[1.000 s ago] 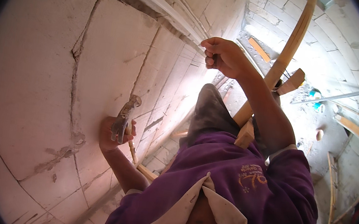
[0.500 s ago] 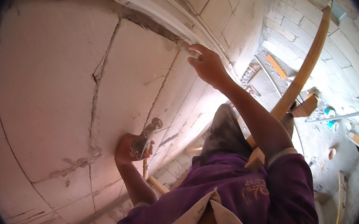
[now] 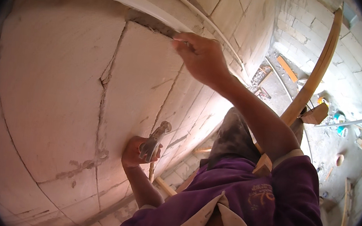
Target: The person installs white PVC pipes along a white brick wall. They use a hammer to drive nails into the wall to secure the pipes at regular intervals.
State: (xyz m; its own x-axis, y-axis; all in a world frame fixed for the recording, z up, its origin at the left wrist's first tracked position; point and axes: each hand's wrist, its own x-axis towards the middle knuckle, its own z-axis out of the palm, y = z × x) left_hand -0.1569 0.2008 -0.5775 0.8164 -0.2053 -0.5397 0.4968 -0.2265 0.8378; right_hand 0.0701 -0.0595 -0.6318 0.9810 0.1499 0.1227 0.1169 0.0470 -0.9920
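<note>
My left hand (image 3: 132, 153) is closed round a claw hammer (image 3: 155, 142), just under its metal head. The wooden handle hangs down below my fist, close to the pale block wall (image 3: 60, 82). Higher up, the bent fingers of my right hand (image 3: 200, 57) are drawn together at the end of a rough dark groove (image 3: 153, 23), along the top edge of the blocks. Anything between those fingertips is too small or hidden to make out. A pale strip (image 3: 156, 8) runs just above the groove.
A thin pale pipe (image 3: 208, 23) runs along the wall above the strip. To my right a long wooden beam (image 3: 310, 78) slants past, with a short wood block (image 3: 315, 114) beside it. Planks (image 3: 287, 68), rods and debris lie on the floor below.
My right hand has moved left along the groove, and its fingers have come closer together. The hammer stays in my left hand, and the view has shifted slightly.
</note>
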